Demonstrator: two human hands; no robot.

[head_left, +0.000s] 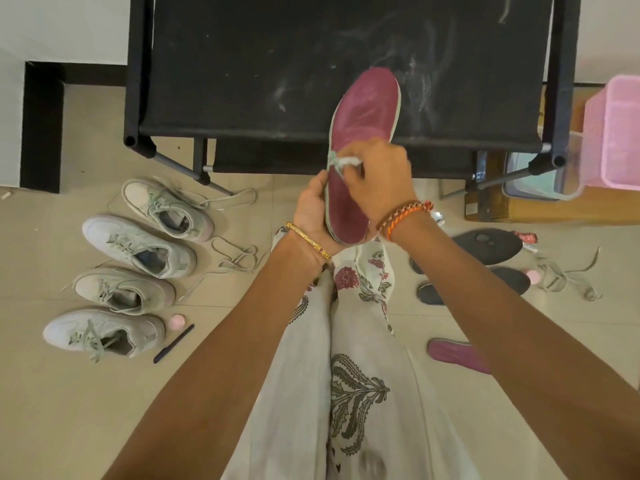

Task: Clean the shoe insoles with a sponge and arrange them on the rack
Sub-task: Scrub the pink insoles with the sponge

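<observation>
A maroon insole [363, 112] with a pale green edge stands lengthwise in front of me, its toe over the black rack shelf [277, 64]. My left hand [313, 209] grips its heel end from the left side. My right hand [381, 173] pinches a small pale green sponge [343, 162] against the insole's middle. A second maroon insole [453, 355] lies on the floor at the right. Two dark grey insoles [488, 245] [509, 278] lie further back on the right.
Several pale sneakers [138, 247] with loose laces line the floor at the left, beside a small pink cap [177, 321] and a dark pen-like stick [173, 344]. A pink basket [616, 133] and a clear water tub [543, 178] stand at the right, by a wooden box.
</observation>
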